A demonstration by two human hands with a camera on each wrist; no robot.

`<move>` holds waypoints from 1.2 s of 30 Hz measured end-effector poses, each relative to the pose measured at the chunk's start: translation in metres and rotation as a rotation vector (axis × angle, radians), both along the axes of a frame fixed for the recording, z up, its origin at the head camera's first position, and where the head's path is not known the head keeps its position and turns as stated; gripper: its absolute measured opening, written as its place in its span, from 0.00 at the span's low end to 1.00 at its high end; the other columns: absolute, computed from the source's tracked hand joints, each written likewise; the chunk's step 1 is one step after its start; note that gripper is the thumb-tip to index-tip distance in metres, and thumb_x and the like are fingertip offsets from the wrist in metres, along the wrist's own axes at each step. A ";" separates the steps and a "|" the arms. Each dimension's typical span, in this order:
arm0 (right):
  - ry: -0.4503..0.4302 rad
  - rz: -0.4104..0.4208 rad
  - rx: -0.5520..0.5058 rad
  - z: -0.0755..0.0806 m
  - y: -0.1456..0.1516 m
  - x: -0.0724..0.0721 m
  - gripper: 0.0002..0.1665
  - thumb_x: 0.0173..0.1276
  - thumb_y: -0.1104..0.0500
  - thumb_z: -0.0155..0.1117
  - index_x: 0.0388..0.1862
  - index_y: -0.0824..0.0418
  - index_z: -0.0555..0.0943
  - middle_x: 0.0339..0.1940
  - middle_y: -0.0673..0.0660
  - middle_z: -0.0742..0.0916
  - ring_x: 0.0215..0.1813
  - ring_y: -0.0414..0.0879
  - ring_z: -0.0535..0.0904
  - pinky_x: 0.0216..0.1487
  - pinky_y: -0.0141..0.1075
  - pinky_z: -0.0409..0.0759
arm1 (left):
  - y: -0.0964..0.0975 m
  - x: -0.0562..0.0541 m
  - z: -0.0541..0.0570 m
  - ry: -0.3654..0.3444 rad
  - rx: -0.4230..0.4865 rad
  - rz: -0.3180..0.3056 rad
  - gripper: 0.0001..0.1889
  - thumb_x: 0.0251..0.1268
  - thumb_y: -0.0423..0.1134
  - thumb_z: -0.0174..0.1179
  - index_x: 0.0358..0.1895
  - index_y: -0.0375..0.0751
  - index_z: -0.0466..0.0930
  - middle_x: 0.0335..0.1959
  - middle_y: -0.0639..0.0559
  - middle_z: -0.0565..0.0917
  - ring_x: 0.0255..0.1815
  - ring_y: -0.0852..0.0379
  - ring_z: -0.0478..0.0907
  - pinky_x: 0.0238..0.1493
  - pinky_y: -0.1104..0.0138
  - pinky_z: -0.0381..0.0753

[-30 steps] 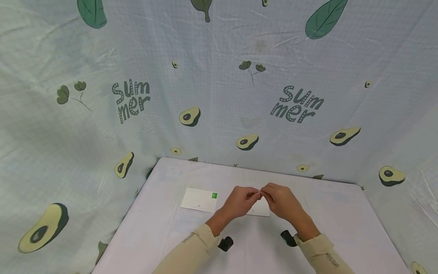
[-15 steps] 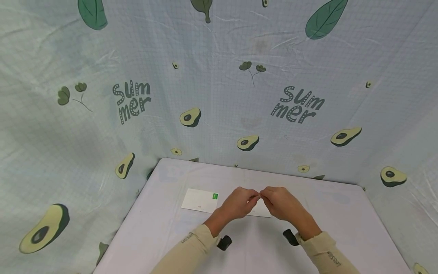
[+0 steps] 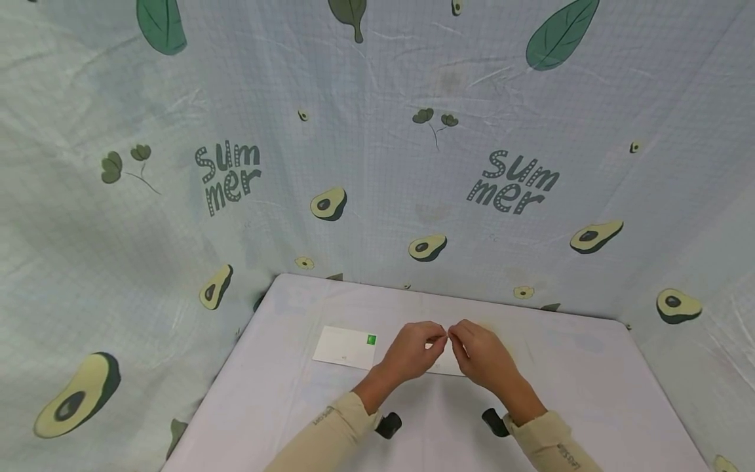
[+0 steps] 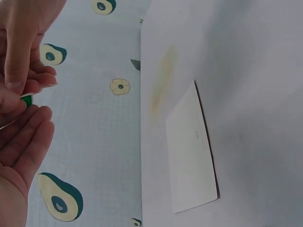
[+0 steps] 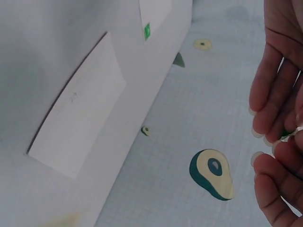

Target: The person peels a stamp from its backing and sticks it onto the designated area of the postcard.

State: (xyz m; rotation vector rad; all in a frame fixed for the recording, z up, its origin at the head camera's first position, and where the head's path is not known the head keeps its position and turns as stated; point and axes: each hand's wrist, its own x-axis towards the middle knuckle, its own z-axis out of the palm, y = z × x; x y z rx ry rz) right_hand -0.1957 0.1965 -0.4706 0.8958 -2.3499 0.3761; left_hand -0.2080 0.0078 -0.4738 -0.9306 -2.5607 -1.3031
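My left hand [image 3: 414, 351] and right hand [image 3: 485, 354] meet fingertip to fingertip above the white envelope [image 3: 447, 364] on the right. Between them is a small green stamp [image 4: 27, 100] with a whitish edge, mostly covered by fingers. The left thumb and fingers pinch it from one side in the left wrist view, and the right thumb and fingers pinch at its other side. Only a sliver of the green stamp [image 5: 286, 134] shows in the right wrist view. Whether a backing is attached cannot be made out.
A second white envelope [image 3: 344, 347] with a green stamp in its upper right corner lies to the left. Both envelopes lie flat on the white-covered table [image 3: 283, 393]. Behind the table hangs an avocado-printed curtain [image 3: 377, 164]. A dark camera sits at each wrist.
The right wrist and forearm have shifted slightly down and turned. The hands' fingertips show a small gap in the head view now. Both envelopes stay where they were.
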 end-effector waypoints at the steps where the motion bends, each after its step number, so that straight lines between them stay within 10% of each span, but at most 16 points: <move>1: 0.018 0.002 -0.004 0.000 0.000 0.000 0.13 0.55 0.74 0.76 0.37 0.65 0.83 0.28 0.53 0.84 0.28 0.39 0.76 0.30 0.30 0.82 | 0.000 0.000 -0.001 -0.010 0.034 0.002 0.09 0.78 0.34 0.59 0.46 0.39 0.89 0.44 0.48 0.92 0.46 0.58 0.89 0.51 0.77 0.85; 16: 0.087 0.043 -0.017 0.008 -0.001 -0.005 0.15 0.55 0.74 0.75 0.37 0.66 0.80 0.30 0.54 0.82 0.29 0.41 0.74 0.31 0.32 0.82 | 0.001 -0.001 0.005 -0.630 0.679 -0.035 0.18 0.74 0.33 0.64 0.60 0.22 0.80 0.53 0.29 0.88 0.52 0.43 0.91 0.53 0.63 0.89; 36: 0.010 -0.002 -0.098 0.007 -0.006 -0.002 0.12 0.59 0.73 0.73 0.37 0.64 0.80 0.27 0.52 0.80 0.27 0.38 0.70 0.28 0.27 0.76 | 0.012 0.008 0.013 -0.698 0.776 0.131 0.17 0.72 0.29 0.64 0.59 0.23 0.81 0.47 0.35 0.89 0.48 0.51 0.91 0.51 0.65 0.90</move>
